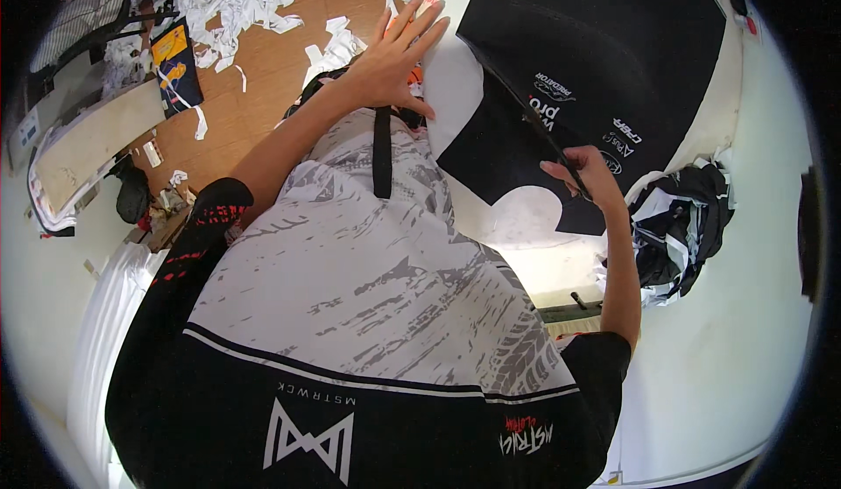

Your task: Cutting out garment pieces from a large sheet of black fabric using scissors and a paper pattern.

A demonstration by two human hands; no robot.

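My right hand [592, 175] is closed around the handles of long black scissors [547, 139], whose blades point up and to the left. They lie across a large black piece of fabric [604, 29] with small white printed marks. Whether the blades are parted is hard to tell against the black. A white margin [457, 82] borders the fabric on its left side. My left hand [392, 62] is spread open at this margin's left edge, its fingertips on the white material and nothing gripped. Below its palm shows a bit of orange, black and white patterned cloth.
To the right of the fabric sits a heap of black and white cloth [683, 226]. White scraps [235, 7] litter the brown floor at upper left, near a dark blue and yellow piece [177, 64]. A black bag [132, 189] lies further left.
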